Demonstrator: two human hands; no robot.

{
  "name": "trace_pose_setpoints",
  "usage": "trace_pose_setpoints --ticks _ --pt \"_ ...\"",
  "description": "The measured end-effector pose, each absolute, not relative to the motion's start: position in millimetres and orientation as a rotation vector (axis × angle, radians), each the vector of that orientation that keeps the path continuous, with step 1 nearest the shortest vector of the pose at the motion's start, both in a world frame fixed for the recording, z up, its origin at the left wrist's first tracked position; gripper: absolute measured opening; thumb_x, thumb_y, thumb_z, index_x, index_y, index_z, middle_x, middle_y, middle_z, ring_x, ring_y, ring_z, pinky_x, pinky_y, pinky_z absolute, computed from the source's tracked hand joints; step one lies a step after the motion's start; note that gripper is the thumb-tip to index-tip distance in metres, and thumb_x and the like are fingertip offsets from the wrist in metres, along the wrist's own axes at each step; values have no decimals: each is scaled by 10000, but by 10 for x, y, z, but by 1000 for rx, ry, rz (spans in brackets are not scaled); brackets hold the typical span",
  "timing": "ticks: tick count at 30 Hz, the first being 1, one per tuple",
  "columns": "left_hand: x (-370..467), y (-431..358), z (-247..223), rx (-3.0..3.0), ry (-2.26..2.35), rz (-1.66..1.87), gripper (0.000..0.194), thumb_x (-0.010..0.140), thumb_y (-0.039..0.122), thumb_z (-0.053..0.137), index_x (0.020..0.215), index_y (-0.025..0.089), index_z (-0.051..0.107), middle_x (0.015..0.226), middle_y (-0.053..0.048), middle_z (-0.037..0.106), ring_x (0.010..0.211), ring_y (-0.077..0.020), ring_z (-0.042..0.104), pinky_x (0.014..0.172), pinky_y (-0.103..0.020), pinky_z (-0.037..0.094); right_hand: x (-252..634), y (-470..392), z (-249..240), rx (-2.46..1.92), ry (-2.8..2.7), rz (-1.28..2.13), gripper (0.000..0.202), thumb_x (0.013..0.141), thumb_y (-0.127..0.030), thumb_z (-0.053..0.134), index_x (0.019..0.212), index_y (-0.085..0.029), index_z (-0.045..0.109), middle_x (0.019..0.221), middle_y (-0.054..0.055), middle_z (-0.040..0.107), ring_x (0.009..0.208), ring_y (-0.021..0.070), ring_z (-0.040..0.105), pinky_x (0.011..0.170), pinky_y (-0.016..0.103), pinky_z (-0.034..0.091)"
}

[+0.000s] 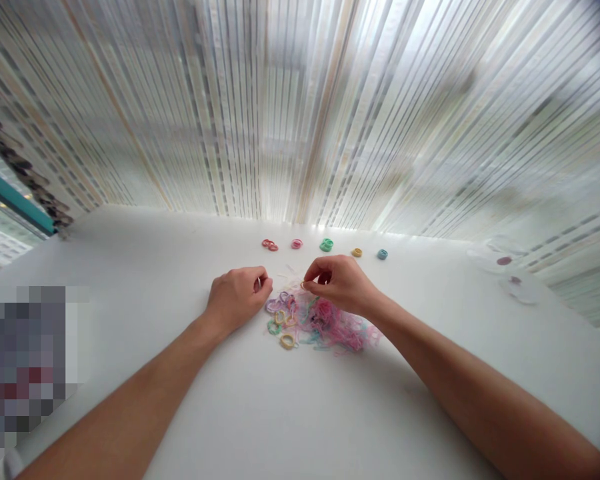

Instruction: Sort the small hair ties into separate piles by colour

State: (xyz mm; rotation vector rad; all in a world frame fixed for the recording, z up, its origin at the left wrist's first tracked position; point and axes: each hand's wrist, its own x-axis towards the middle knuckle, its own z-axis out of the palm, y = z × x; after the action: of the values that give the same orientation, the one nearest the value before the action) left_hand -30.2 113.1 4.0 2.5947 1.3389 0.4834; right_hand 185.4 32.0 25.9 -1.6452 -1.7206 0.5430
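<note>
My right hand pinches a small yellowish hair tie between thumb and forefinger, above a mixed heap. Tangled pink elastic strands make up most of that heap, with pale blue ones among them. At its left side lie a purple hair tie, a green hair tie and a yellow hair tie. Resting on the table left of the heap, my left hand is closed with its fingers curled; whether anything is in it is hidden.
Along the back of the white table runs a row of small groups: red ties, pink ties, green ties, yellow ties and blue ties. A striped curtain hangs behind. Clear plastic pieces lie far right.
</note>
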Motion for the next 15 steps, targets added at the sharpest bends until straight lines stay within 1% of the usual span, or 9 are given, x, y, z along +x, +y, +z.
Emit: trace_pose_setpoints --ticks 4,7,12,15 --pt "-304 1136 26 2589 1338 491 298 906 430 450 748 241 618 724 0 678 652 -173 558 601 -300 273 1905 326 280 -1647 -1726 615 31 726 -167 768 753 -182 768 703 4 729 608 110 609 550 211 449" --pt "-305 1135 26 2585 1336 493 302 905 428 446 751 237 623 729 -6 680 646 -169 554 601 -299 271 1908 317 306 -1645 -1721 646 111 719 -178 790 829 -184 802 730 17 749 629 122 629 570 222 470" --pt "-301 1134 31 2584 1337 499 309 907 428 442 758 232 629 727 -11 682 653 -169 554 605 -298 274 1873 303 294 -1655 -1769 676 239 723 -114 742 947 -157 813 705 20 741 634 132 651 598 239 493" --pt "-301 1133 33 2581 1334 492 311 907 431 444 764 232 637 732 -13 687 659 -172 560 603 -299 276 1886 304 267 -1616 -1743 704 227 742 -134 723 955 -151 801 745 33 759 676 154 689 636 256 534"
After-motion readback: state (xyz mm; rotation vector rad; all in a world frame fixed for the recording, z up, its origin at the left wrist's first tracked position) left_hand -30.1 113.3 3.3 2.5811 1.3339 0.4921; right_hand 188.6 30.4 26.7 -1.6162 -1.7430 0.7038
